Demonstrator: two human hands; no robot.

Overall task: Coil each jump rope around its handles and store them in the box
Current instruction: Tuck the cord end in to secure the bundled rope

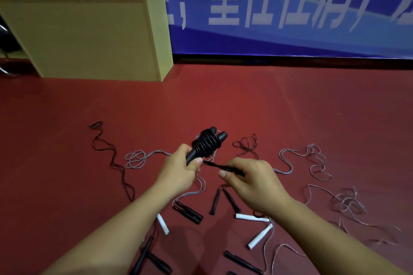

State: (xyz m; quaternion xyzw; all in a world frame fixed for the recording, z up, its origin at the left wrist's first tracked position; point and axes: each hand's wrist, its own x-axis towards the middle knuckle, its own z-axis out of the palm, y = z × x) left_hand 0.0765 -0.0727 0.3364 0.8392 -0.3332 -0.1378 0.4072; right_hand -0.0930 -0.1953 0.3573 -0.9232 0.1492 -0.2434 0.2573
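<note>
Step in hand: winding, near finish. Left hand point(178, 168) grips pair of black plastic handles point(206, 144), black cord coiled thick round them, held above red floor point(290, 107). Right hand point(252, 182) pinches last short doubled cord tail point(220, 166), taut. Next, likely: tuck tail under coils, carry bundle to box. Tan wooden box point(89, 35) stands well apart, far left. Loose grey and black ropes, white handles point(254, 225) litter floor below; nothing blocks path.

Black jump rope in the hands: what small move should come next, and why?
Probably tuck the loose end under the coils. The left hand grips the paired black handles, already wound with many turns, and the right hand pinches only a short remaining tail. Little is left to wind, so securing it seems next, before moving to the box.
</note>
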